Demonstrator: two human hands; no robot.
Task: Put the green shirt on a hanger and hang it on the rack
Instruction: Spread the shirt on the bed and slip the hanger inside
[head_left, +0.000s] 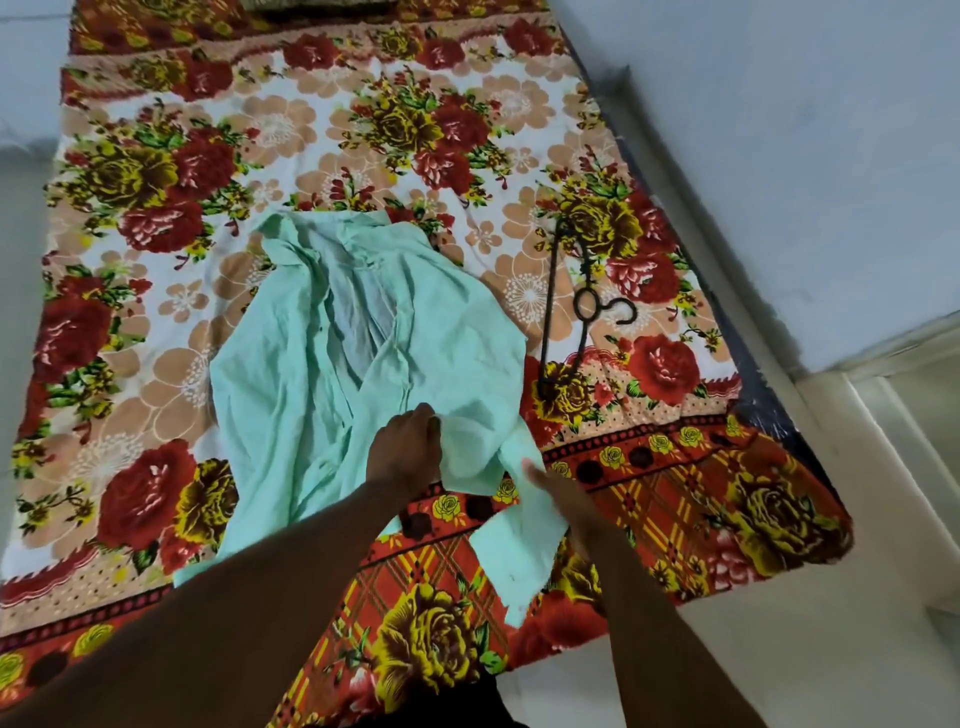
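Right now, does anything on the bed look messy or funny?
Yes. The green shirt lies crumpled and open on the flowery bedsheet, one sleeve trailing toward the near edge, with the left hand gripping its fabric. The black hanger lies bare beside it, not touching. Nothing looks torn or spilled.

— Where's the camera on you?
— On my head. It's wide-angle and faces forward and steeply down along my forearms.
— How close does it get?
— Near. My left hand and right hand sit low at centre, at the green shirt. The floral bedsheet fills most of the view up to the top edge, and the pale floor curves along the right.
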